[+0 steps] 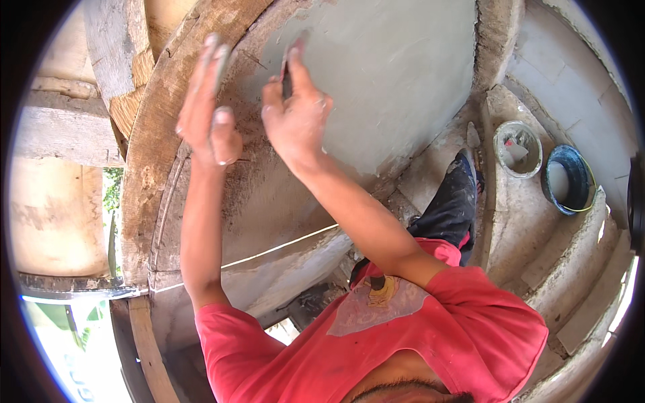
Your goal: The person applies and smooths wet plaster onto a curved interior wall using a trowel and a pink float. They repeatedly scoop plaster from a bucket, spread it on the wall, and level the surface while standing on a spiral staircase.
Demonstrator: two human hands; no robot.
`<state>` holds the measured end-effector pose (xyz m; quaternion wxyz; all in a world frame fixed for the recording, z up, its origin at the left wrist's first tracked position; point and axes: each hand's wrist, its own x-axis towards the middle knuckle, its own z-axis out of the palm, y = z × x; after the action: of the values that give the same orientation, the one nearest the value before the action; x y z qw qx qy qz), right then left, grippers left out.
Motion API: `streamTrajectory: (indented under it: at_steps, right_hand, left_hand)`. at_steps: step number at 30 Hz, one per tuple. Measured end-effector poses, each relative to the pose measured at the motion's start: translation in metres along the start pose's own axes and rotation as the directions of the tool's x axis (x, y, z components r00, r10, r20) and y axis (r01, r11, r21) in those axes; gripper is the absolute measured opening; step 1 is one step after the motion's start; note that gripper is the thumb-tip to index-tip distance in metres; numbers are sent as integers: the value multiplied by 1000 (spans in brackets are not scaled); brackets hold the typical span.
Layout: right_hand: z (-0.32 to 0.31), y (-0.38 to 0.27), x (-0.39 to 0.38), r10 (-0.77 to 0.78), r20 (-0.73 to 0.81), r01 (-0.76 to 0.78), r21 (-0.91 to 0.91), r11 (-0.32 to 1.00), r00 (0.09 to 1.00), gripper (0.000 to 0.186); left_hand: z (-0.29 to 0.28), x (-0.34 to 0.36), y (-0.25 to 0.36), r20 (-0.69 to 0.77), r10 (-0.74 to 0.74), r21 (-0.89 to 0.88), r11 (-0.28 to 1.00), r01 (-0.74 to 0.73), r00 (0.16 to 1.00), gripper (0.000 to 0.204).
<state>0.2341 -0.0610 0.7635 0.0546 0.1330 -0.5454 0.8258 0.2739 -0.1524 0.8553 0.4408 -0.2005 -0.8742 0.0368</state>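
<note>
A curved surface with smooth wet grey plaster (pixel 390 80) fills the top middle. My right hand (pixel 295 114) grips a thin reddish-edged trowel (pixel 287 75) against the left part of this plaster, where it borders rougher, bare concrete. My left hand (pixel 209 107) is raised to its left, beside a curved wooden board (pixel 151 141), with fingers stretched out and thumb apart, slightly blurred. Pale plaster marks its fingertips; I see nothing clearly held in it.
Curved concrete steps (pixel 551 282) run down the right, holding a pale bucket (pixel 505 164) with a tool inside and a dark blue bucket (pixel 557 200). A taut pale string (pixel 269 250) crosses below my hands. Timber formwork (pixel 64 131) and bright openings are on the left.
</note>
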Motion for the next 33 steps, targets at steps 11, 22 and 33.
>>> streamTrajectory:
  at_steps: [11,22,33]
  right_hand:
    - [-51,60,114,-457,-268,434,-143,890,848,25]
    - [-58,86,38,-658,262,707,-197,680,706,20]
    - [-39,81,85,-192,284,290,-360,887,939,21]
  left_hand:
    - [-24,-24,4,101,-105,185,979,85,989,58]
    - [-3,-23,-4,63,-94,219,973,78,994,50]
    - [1,-27,-4,56,-99,228,970,84,994,49]
